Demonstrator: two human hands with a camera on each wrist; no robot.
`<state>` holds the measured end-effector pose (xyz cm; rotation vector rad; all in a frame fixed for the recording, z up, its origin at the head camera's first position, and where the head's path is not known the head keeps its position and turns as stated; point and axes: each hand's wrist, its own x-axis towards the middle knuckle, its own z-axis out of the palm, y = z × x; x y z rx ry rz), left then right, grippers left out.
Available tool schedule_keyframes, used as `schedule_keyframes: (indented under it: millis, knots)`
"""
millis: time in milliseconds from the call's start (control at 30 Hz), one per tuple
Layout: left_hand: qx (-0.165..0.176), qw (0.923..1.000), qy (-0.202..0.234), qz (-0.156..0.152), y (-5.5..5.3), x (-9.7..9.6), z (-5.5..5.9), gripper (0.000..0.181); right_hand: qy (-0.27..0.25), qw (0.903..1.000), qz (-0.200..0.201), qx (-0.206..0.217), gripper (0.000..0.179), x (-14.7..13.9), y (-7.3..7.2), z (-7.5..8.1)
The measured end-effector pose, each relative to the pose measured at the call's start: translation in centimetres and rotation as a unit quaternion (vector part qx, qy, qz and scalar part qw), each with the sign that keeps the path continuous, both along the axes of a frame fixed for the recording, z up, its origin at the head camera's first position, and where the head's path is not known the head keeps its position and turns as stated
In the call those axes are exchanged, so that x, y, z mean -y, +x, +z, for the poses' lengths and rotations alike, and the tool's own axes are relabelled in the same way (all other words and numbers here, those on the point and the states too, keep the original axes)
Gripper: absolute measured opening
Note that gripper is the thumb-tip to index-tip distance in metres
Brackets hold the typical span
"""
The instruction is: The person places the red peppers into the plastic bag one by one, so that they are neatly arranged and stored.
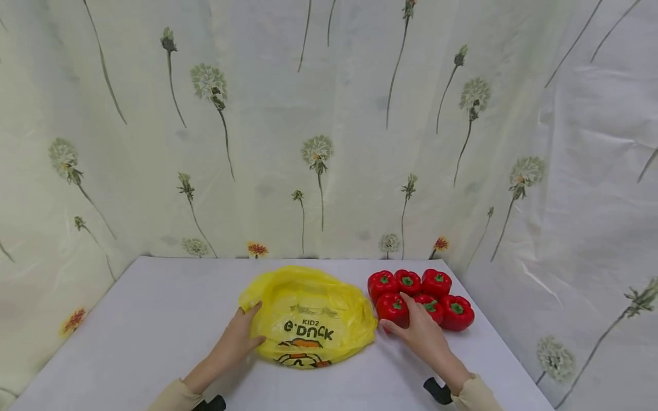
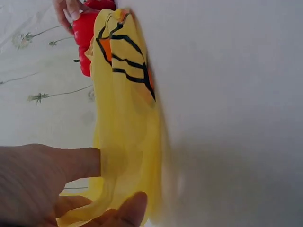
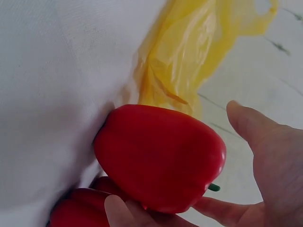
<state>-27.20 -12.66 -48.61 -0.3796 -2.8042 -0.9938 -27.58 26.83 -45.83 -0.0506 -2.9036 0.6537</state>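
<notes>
A yellow plastic bag (image 1: 308,308) with dark lettering and a cartoon print lies spread on the table, its mouth toward the back. My left hand (image 1: 239,334) holds the bag's left side, the thin film between thumb and fingers. My right hand (image 1: 418,334) reaches around the front-left red bell pepper (image 1: 393,308). Its fingers lie along the pepper's right side, and the right wrist view shows the thumb (image 3: 246,120) standing apart from the pepper's skin. That pepper rests beside the bag's right edge.
Several more red bell peppers (image 1: 436,282) stand close together in two rows at the table's back right. Behind the white table (image 1: 154,319) hangs a pale curtain (image 1: 267,114) printed with dandelions, which also runs down both sides.
</notes>
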Motion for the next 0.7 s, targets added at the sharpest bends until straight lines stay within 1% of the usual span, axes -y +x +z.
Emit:
schedule_keyframes:
  millis: [33,100,200,367,500,700]
  knots:
    - [-0.005,0.9998,0.018,-0.002,-0.2,0.0,0.0,0.069,0.002,1.0000,-0.001,0.001,0.094,0.1,0.0,-0.1]
    - [-0.010,0.9990,0.042,-0.003,-0.5,-0.1,0.1,0.067,0.007,1.0000,-0.004,0.001,0.094,0.2,0.0,-0.2]
    - [-0.011,0.9981,0.061,-0.003,-0.7,0.0,0.2,0.065,0.012,0.9999,-0.008,-0.002,0.092,0.3,-0.1,-0.2]
    - [0.004,0.9978,0.064,0.012,-0.9,0.3,-0.2,0.073,0.012,0.9998,-0.014,-0.009,0.092,0.7,-0.2,-0.5]
    - [0.025,0.9972,0.068,0.020,-1.3,0.7,-0.5,0.079,0.010,0.9997,-0.019,-0.014,0.094,0.9,-0.4,-0.8]
    - [0.052,0.9964,0.065,0.017,-1.8,1.2,-0.6,0.083,0.010,0.9993,-0.030,-0.020,0.096,0.9,-0.7,-1.3]
